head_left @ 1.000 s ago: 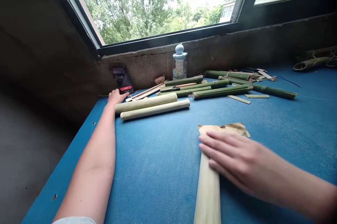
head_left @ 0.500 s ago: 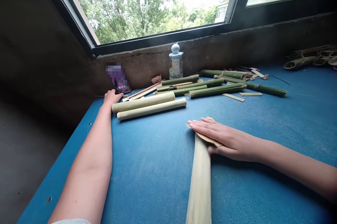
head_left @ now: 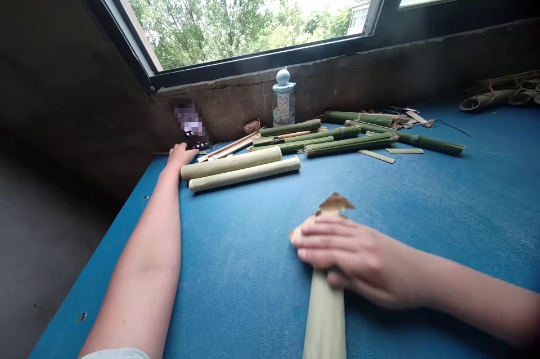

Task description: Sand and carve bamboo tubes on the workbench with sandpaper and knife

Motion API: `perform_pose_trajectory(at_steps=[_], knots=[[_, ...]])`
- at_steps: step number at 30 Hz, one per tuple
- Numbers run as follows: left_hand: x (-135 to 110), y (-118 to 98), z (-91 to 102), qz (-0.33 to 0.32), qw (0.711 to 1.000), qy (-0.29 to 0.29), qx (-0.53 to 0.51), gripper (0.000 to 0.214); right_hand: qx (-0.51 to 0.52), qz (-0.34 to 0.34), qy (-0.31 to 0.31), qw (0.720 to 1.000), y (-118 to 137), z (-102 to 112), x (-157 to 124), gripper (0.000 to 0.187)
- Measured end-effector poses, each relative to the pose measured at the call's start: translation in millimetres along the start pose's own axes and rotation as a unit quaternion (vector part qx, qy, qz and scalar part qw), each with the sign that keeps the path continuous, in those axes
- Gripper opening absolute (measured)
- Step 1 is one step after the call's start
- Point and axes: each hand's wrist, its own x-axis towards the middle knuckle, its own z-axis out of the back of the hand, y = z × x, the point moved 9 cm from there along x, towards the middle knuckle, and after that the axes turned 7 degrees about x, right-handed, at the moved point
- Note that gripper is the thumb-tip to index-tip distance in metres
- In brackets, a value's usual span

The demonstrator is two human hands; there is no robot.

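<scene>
Pins strip beneath flat, open right hand, lengthwise toward body; rests open left hand far ahead by phone.

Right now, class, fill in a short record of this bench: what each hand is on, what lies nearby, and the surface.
Left hand: stretched to the far edge, at the base of a phone propped against the wall
Right hand: laid across a pale bamboo strip with a torn brown tip
Nearby: two peeled bamboo sections beside the left hand; green bamboo stalks behind them; clear bottle with a pale blue cap by the wall
Surface: blue table under a window
</scene>
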Motion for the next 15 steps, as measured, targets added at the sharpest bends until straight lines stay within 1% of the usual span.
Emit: perform_pose_trajectory(at_steps=[2, 3, 4, 6, 7, 8, 9, 11, 12, 13, 15], knots=[[-0.2, 0.3, 0.0, 0.0, 1.0, 0.001, -0.005, 0.039, -0.026, -0.048, -0.018, 0.998, -14.6, 4.1, -2.5, 0.04], [-0.2, 0.2, 0.1, 0.001, 1.0, 0.0, -0.01, 0.039, -0.031, -0.05, -0.008, 0.998, -13.6, 2.5, -2.3, 0.041], [0.0, 0.1, 0.3, 0.001, 1.0, -0.002, -0.014, 0.04, -0.026, -0.035, 0.012, 0.999, -7.4, -1.4, -1.2, 0.043], [0.9, -0.3, 0.6, 0.004, 1.0, -0.008, -0.025, 0.041, 0.001, 0.024, 0.065, 0.998, 11.1, -11.5, 0.3, 0.046], [1.8, -0.3, 0.6, 0.007, 0.999, -0.011, -0.029, 0.041, 0.017, 0.047, 0.072, 0.996, 17.1, -12.7, 0.3, 0.045], [2.8, 0.0, 0.3, 0.011, 0.999, -0.013, -0.034, 0.042, 0.029, 0.053, 0.062, 0.996, 17.3, -10.8, 0.4, 0.043], [4.1, 0.5, -0.2, 0.016, 0.999, -0.014, -0.039, 0.042, 0.032, 0.037, 0.032, 0.998, 11.5, -5.6, 0.7, 0.038], [7.2, 2.1, -1.2, 0.026, 0.998, -0.011, -0.052, 0.043, 0.017, -0.023, -0.041, 0.999, -6.6, 6.3, -0.6, 0.034], [9.0, 3.0, -1.4, 0.031, 0.998, -0.008, -0.059, 0.044, 0.009, -0.042, -0.067, 0.997, -11.9, 9.5, -1.5, 0.034], [11.1, 3.9, -1.4, 0.034, 0.997, -0.003, -0.068, 0.044, 0.006, -0.046, -0.076, 0.996, -12.1, 8.9, -1.3, 0.035], [15.4, 4.8, -0.3, 0.036, 0.996, 0.006, -0.087, 0.044, 0.021, -0.006, -0.065, 0.998, 1.5, 1.0, 2.1, 0.038]])
